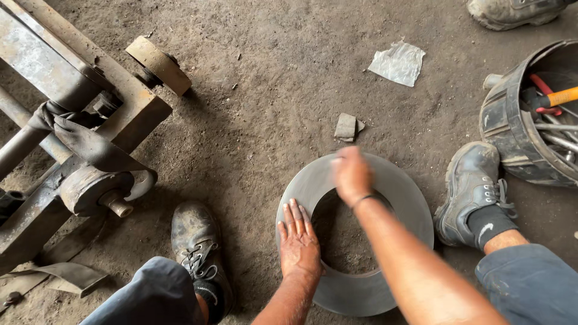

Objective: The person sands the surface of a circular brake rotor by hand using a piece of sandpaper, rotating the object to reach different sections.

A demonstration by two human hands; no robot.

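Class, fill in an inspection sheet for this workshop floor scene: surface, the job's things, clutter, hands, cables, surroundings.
Surface: dusty dirt floor.
Job's things: flat grey metal ring lying on the floor.
Clutter: crumpled plastic scrap; small grey block.
Hands: left hand flat on the ring, fingers spread; right hand over the ring's far edge, blurred.
Cables: nothing seen.
Surroundings: rusty metal frame with wheels; black bucket of tools; another shoe at the top edge.

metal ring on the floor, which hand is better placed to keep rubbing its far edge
Probably the right hand: it is already over the far rim of the metal ring, blurred in motion. The left hand lies flat on the near-left rim, steadying it.
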